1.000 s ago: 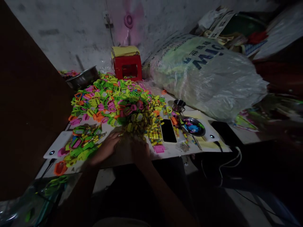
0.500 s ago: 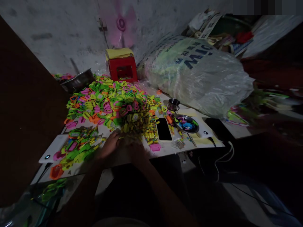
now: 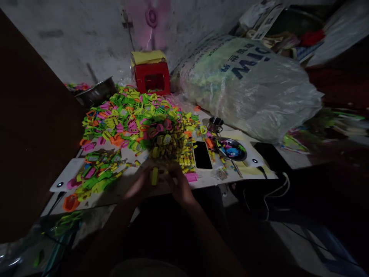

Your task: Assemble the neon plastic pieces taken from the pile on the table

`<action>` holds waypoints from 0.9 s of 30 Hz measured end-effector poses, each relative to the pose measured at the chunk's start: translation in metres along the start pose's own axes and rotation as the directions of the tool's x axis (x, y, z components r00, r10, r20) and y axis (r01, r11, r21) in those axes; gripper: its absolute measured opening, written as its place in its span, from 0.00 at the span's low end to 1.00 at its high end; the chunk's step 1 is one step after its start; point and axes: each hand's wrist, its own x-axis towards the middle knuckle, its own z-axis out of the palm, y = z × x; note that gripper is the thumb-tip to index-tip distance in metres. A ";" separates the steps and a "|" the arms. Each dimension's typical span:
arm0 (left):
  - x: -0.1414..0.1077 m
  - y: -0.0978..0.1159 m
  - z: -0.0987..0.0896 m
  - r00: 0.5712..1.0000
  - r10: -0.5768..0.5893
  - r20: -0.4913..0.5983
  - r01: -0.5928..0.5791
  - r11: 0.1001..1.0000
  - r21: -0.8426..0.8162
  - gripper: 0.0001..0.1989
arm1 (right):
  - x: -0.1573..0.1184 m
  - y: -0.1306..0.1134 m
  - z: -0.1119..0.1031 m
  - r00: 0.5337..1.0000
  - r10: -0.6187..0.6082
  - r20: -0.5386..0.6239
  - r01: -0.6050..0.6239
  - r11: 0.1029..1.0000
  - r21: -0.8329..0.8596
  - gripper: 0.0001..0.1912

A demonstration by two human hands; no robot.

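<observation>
Over the table's front edge, my left hand (image 3: 140,184) is closed on a small yellow plastic piece (image 3: 154,176), held upright at its fingertips. Just to the right, my right hand (image 3: 180,186) has its fingers bent together toward that piece. Whether something small sits between those fingertips is too dark to make out. Right beyond both hands lies a pile of small yellow pieces (image 3: 186,158), partly in shadow. Behind it spreads a large heap of green, yellow, pink and orange plastic parts (image 3: 131,119).
A phone (image 3: 202,155) lies right of the hands, near a metal dish (image 3: 243,154) and a metal cup (image 3: 215,124). Farther back stand a red box (image 3: 138,79), a metal pan (image 3: 99,92) and a big plastic sack (image 3: 245,96). A white device (image 3: 66,175) sits at left.
Both hands have come back from the yellow pile toward the table edge and drawn slightly apart. The yellow piece now shows in my left hand. The view has shifted slightly.
</observation>
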 end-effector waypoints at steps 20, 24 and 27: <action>-0.045 0.037 0.010 0.971 0.229 0.075 -0.233 0.812 0.535 0.20 | -0.025 -0.034 -0.018 0.993 -0.113 -0.044 0.111 0.993 -0.033 0.05; -0.046 0.038 0.006 0.977 0.202 0.066 -0.207 0.837 0.507 0.23 | -0.027 -0.032 -0.019 0.995 -0.103 -0.005 0.103 0.993 -0.051 0.04; -0.046 0.035 0.003 0.976 0.208 0.072 -0.215 0.830 0.515 0.24 | -0.030 -0.032 -0.019 0.988 -0.154 0.004 0.154 0.983 -0.097 0.05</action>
